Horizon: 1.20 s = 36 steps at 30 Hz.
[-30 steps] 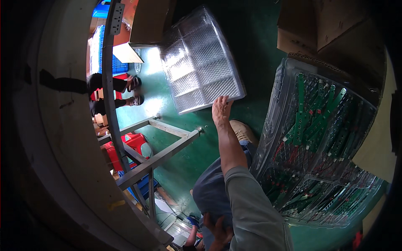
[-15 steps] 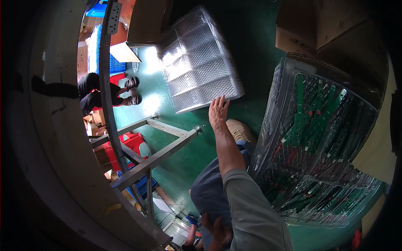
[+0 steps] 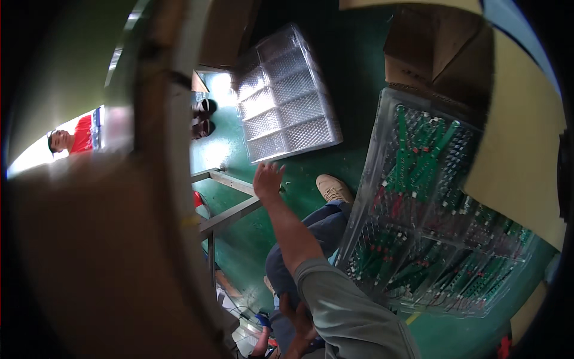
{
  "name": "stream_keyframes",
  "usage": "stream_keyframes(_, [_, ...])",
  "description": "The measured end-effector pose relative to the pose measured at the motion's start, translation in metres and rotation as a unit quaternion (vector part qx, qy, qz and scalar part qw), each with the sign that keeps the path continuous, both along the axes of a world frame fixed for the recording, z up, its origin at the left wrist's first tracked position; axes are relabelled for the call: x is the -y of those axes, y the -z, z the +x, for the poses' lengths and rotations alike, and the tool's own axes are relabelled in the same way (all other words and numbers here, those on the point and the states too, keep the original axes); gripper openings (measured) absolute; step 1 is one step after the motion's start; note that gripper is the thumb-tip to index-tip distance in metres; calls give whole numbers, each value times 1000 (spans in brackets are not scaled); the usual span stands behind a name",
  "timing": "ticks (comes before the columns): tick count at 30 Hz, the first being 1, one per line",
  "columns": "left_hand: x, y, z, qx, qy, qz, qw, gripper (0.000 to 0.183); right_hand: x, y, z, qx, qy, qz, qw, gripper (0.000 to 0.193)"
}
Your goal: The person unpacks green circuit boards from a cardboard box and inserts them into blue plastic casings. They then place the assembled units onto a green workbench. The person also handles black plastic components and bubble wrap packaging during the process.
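My right hand point(image 3: 268, 180) reaches out at the end of a bare forearm and grey sleeve, fingers apart and nothing in it. It is just short of the near edge of a clear plastic compartment tray point(image 3: 289, 99) on the green floor. Whether the fingertips touch the tray cannot be made out. My left hand point(image 3: 302, 326) rests in shade by my thigh, fingers spread, with no object visible in it. To the right, another clear tray point(image 3: 362, 197) holds several green circuit boards point(image 3: 408, 149) with red and white parts and thin wires.
A metal frame point(image 3: 230, 216) stands left of my legs. Cardboard boxes point(image 3: 412, 51) sit behind the board tray, and a pale yellow sheet point(image 3: 520, 137) overlaps its right. A large blurred brown surface point(image 3: 89, 251) fills the left. Another person's hand point(image 3: 261, 342) appears at the bottom.
My right hand has moved left and away from the compartment tray's near right corner. The view has shifted, bringing a person in red into sight at the left. My left hand stays by my thigh.
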State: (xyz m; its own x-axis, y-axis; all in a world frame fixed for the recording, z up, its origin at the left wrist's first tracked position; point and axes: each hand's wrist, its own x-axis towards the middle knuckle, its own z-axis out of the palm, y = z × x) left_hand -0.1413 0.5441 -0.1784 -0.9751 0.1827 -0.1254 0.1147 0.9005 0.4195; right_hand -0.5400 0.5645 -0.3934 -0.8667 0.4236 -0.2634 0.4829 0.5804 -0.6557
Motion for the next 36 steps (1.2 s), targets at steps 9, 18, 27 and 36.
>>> stream_keyframes(9, [-10,-21,19,-21,-52,-7,998,53,36,-84,137,29,-66,-146,987,30])
stream_keyframes(18, [16,-48,51,1,-104,81,991,47,-49,-137,275,-263,55,-699,662,30])
stream_keyframes(27, [35,-261,126,136,217,402,879,32,-191,-231,435,-249,-137,-221,933,18])
stream_keyframes(36, [270,-356,66,-235,-114,437,860,20,-147,-392,465,-255,-289,-108,916,13])
